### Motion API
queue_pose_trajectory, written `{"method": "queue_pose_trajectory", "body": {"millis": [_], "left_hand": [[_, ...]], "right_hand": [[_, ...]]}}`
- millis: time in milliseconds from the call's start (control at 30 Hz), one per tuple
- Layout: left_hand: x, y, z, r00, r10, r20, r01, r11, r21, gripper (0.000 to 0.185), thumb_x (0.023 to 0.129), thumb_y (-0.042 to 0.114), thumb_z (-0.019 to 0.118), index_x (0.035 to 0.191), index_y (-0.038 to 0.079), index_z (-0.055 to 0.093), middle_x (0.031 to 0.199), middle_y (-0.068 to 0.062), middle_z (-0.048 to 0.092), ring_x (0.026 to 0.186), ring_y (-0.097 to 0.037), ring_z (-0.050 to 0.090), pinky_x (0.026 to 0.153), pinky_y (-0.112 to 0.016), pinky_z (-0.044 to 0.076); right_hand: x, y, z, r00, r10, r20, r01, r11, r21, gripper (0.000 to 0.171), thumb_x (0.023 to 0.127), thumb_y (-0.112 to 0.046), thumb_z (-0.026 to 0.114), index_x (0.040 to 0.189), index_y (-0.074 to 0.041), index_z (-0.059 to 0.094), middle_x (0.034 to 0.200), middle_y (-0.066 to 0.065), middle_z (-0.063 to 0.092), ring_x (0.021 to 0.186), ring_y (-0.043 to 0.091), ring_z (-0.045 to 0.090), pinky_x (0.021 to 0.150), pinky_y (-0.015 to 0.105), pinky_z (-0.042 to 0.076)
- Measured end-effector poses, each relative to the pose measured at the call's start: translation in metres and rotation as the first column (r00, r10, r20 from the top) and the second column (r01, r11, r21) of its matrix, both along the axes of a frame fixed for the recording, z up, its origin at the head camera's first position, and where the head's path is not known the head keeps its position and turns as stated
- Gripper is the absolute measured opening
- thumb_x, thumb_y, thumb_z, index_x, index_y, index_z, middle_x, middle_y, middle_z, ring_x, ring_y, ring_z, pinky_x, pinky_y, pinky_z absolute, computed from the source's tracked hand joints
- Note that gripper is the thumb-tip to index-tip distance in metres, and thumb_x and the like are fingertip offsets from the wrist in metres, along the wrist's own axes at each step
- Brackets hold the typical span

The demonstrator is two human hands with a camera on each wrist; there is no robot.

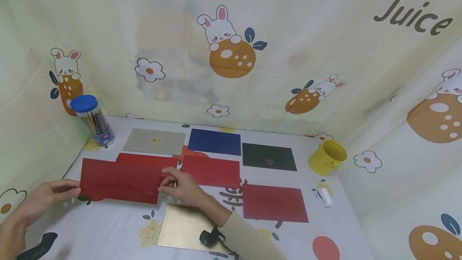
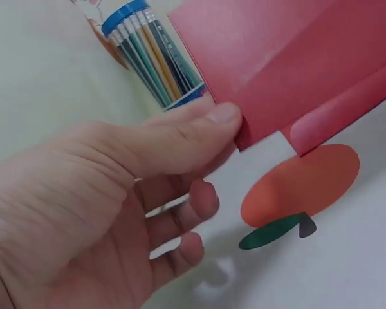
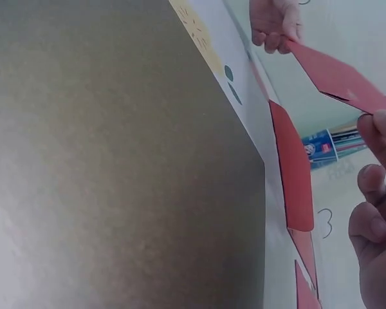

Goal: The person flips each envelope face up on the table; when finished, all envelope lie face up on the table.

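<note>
Red envelope (image 1: 120, 180) between both hands (image 1: 43, 200) (image 1: 182, 187) — "Juice" (image 1: 413, 17) on backdrop

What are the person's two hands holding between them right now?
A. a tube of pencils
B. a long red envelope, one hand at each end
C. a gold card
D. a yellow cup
B: in the head view the left hand pinches the left end of the red envelope and the right hand pinches its right end, lifted off the table.
</note>
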State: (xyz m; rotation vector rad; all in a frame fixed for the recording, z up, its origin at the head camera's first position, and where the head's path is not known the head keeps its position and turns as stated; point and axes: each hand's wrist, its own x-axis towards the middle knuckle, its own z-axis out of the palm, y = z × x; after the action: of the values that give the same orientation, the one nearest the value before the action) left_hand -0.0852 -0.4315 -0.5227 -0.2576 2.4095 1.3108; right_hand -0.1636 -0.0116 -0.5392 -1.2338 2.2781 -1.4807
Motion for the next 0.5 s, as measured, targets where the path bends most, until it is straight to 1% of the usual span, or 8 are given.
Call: {"method": "queue_pose_trajectory", "body": {"millis": [67, 133, 200, 300, 400, 433, 500], "left_hand": [[-0.001, 0.001, -0.001, 1.0, -0.022, 0.005, 0.022, 1.0, -0.021, 0.065, 0.1, 0.045, 0.059, 0.143, -0.003, 0.049, 0.122, -0.005, 0.064, 0.099, -0.011, 0.054, 0.085, -0.043, 0.045], [-0.002, 0.003, -0.004, 0.999, -0.039, 0.003, 0.039, 0.999, -0.029, 0.072, 0.1, 0.045, 0.059, 0.149, -0.003, 0.039, 0.129, -0.015, 0.061, 0.101, -0.014, 0.056, 0.082, -0.039, 0.047], [-0.002, 0.004, -0.006, 0.998, -0.061, -0.008, 0.061, 0.998, -0.003, 0.076, 0.1, 0.043, 0.06, 0.153, -0.002, 0.03, 0.134, -0.022, 0.057, 0.102, -0.015, 0.058, 0.08, -0.036, 0.049], [-0.001, 0.005, -0.009, 0.996, -0.092, -0.023, 0.093, 0.995, 0.034, 0.077, 0.101, 0.037, 0.061, 0.157, 0.002, 0.022, 0.133, -0.025, 0.056, 0.101, -0.013, 0.06, 0.08, -0.034, 0.051], [0.0, 0.005, -0.012, 0.993, -0.113, -0.024, 0.115, 0.991, 0.066, 0.081, 0.101, 0.033, 0.061, 0.16, 0.005, 0.013, 0.135, -0.03, 0.055, 0.105, -0.016, 0.062, 0.084, -0.039, 0.053], [0.0, 0.006, -0.012, 0.993, -0.114, -0.017, 0.114, 0.991, 0.072, 0.082, 0.101, 0.033, 0.061, 0.161, 0.008, 0.011, 0.137, -0.031, 0.053, 0.107, -0.017, 0.062, 0.086, -0.041, 0.053], [0.0, 0.007, -0.014, 0.992, -0.122, -0.024, 0.124, 0.988, 0.088, 0.085, 0.1, 0.032, 0.062, 0.162, 0.01, 0.007, 0.142, -0.034, 0.048, 0.112, -0.023, 0.062, 0.089, -0.047, 0.054]], "right_hand": [[0.0, -0.001, 0.0, 1.0, 0.001, 0.021, -0.001, 1.0, -0.011, 0.059, 0.091, -0.012, 0.075, 0.141, -0.021, 0.045, 0.095, -0.005, 0.076, 0.078, -0.004, 0.061, 0.065, 0.016, 0.05], [0.0, -0.002, -0.001, 0.999, -0.005, 0.038, 0.005, 1.0, -0.013, 0.067, 0.091, -0.012, 0.075, 0.146, -0.024, 0.039, 0.094, -0.006, 0.076, 0.078, -0.004, 0.063, 0.068, 0.016, 0.052], [0.001, -0.003, -0.002, 0.998, -0.018, 0.064, 0.02, 1.0, -0.02, 0.068, 0.091, -0.012, 0.075, 0.147, -0.025, 0.039, 0.093, -0.006, 0.076, 0.079, -0.002, 0.064, 0.07, 0.018, 0.053], [0.001, -0.004, -0.003, 0.993, -0.056, 0.106, 0.058, 0.998, -0.015, 0.065, 0.092, -0.014, 0.075, 0.144, -0.027, 0.04, 0.093, -0.009, 0.075, 0.08, -0.001, 0.064, 0.071, 0.019, 0.053], [0.002, -0.005, -0.002, 0.985, -0.095, 0.147, 0.096, 0.995, 0.002, 0.067, 0.091, -0.016, 0.076, 0.145, -0.029, 0.038, 0.093, -0.012, 0.074, 0.081, -0.001, 0.064, 0.071, 0.019, 0.053], [0.002, -0.005, -0.002, 0.982, -0.103, 0.156, 0.103, 0.995, 0.008, 0.068, 0.091, -0.016, 0.076, 0.146, -0.029, 0.038, 0.093, -0.013, 0.074, 0.081, -0.001, 0.064, 0.071, 0.019, 0.053], [0.002, -0.005, -0.002, 0.98, -0.105, 0.169, 0.104, 0.994, 0.013, 0.066, 0.091, -0.016, 0.076, 0.146, -0.026, 0.041, 0.093, -0.012, 0.074, 0.083, -0.001, 0.065, 0.072, 0.019, 0.053]]}}
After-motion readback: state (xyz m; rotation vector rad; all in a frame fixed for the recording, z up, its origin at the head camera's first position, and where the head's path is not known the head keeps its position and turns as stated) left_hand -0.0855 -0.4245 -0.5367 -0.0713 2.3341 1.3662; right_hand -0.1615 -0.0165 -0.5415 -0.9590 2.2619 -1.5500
